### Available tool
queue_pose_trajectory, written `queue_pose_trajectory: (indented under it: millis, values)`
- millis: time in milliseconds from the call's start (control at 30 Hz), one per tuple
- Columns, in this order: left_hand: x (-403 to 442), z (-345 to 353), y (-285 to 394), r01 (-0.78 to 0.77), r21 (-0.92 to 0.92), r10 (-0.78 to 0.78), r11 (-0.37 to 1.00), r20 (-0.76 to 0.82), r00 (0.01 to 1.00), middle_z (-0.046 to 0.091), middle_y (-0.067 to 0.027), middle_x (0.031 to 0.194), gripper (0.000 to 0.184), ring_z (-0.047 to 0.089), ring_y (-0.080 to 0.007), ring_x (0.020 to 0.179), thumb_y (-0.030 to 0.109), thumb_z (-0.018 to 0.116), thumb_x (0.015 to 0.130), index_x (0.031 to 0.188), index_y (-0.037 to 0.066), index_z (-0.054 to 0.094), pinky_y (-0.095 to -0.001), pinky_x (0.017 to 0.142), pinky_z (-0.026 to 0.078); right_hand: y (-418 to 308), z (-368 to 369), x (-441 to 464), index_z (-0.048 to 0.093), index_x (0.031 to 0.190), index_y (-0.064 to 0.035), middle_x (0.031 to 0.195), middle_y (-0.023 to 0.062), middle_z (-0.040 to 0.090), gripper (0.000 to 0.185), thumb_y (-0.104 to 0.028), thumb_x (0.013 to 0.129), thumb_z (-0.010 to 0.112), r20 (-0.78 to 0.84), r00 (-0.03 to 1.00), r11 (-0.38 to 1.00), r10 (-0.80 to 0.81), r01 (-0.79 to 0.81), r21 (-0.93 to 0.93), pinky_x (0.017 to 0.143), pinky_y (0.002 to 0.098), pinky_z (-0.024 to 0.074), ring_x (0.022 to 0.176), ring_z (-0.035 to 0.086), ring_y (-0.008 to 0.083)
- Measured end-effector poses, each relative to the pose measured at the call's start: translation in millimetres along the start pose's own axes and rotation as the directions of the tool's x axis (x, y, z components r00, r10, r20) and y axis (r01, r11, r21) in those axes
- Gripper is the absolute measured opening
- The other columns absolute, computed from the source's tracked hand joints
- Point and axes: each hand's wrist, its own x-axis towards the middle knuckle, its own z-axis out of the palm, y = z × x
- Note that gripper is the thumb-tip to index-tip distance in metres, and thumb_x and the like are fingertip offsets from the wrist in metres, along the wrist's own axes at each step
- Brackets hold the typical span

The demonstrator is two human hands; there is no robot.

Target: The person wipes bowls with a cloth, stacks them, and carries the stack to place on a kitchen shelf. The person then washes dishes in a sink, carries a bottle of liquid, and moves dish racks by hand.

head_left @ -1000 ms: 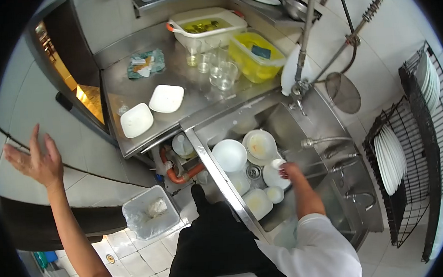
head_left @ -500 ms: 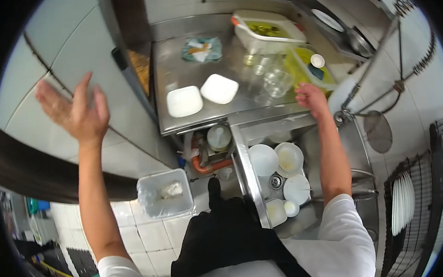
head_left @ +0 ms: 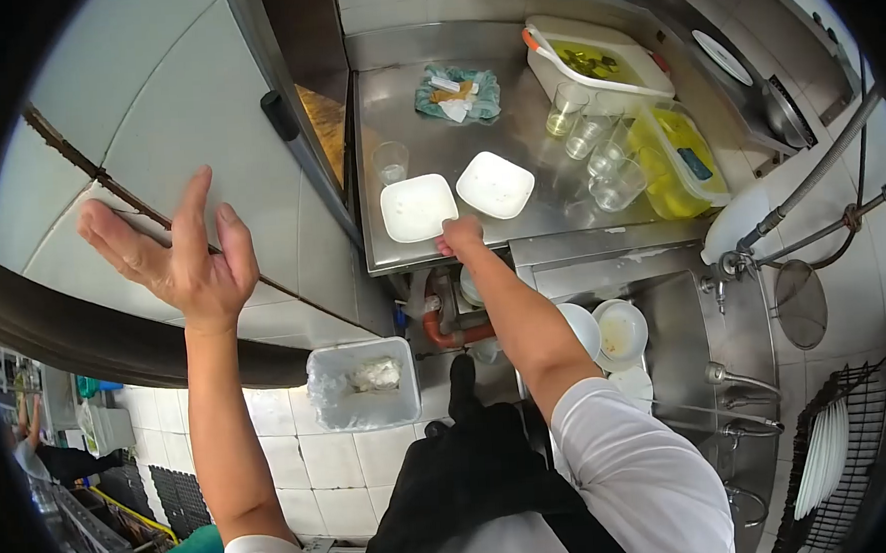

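Over the front edge of the steel counter, my right hand (head_left: 460, 238) has its fingers closed on the near right corner of a white square dish (head_left: 418, 208), which rests on the counter. A second white dish (head_left: 495, 185) lies just to the right of it. A clear glass (head_left: 390, 163) stands behind the first dish. My left hand (head_left: 183, 255) is raised in front of the tiled wall at the left, fingers spread, holding nothing. White bowls (head_left: 621, 331) sit in the sink, partly hidden by my right arm.
Several glasses (head_left: 588, 134) stand beside a yellow-green tub (head_left: 667, 190) and a white tub (head_left: 593, 84). A crumpled cloth (head_left: 458, 94) lies at the back. Below are a lined bin (head_left: 364, 415) and an orange pipe (head_left: 448, 332). Taps and a plate rack (head_left: 833, 446) are at the right.
My right hand has moved left from beside the yellow-green tub to the white dish. The small white cup seen over that tub is no longer visible. My left hand stays raised.
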Motion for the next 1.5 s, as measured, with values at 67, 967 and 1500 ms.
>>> queue_pose_trajectory:
  millis: [67,967,1500]
  values:
    - [-2.7,1.6,-0.8,0.0,-0.012,0.0,1.0,-0.004,1.0,0.011,-0.027,0.146,0.029,0.007,-0.0412,0.137,0.013,0.06,0.07,0.097,0.015,0.07,-0.0472,0.111,0.012,-3.8,-8.0,-5.4,0.056,0.084,0.0061,0.064,0.0161,0.06,0.018,-0.011,0.084,0.049,-0.006,1.0,0.999,-0.028,0.029,0.02,0.038,0.032,0.0492,0.048,0.059,0.0221]
    - [-11.5,6.8,-11.9,-0.002,-0.076,0.005,0.997,0.041,0.999,0.038,-0.0201,0.125,0.022,0.032,-0.0263,0.114,0.015,0.064,0.079,0.099,0.01,0.069,-0.0332,0.096,0.027,-15.2,-140.5,47.6,0.054,0.093,0.0029,0.079,0.0161,0.058,0.033,-0.028,0.083,0.064,-0.088,0.996,0.999,-0.017,0.02,0.042,0.049,0.036,0.054,0.06,0.059,0.0242]
    - [-18.4,25.3,-72.3,-0.157,0.087,0.143,0.984,0.152,0.978,0.068,-0.0078,0.079,0.024,0.063,-0.0189,0.062,0.028,0.067,0.079,0.088,0.006,0.07,-0.0276,0.057,0.048,65.5,-281.3,-82.5,0.061,0.1,0.0025,0.087,0.0108,0.064,0.033,-0.018,0.075,0.061,-0.091,0.962,0.965,-0.259,0.261,0.021,0.06,0.0321,0.0488,0.071,0.06,0.0179]
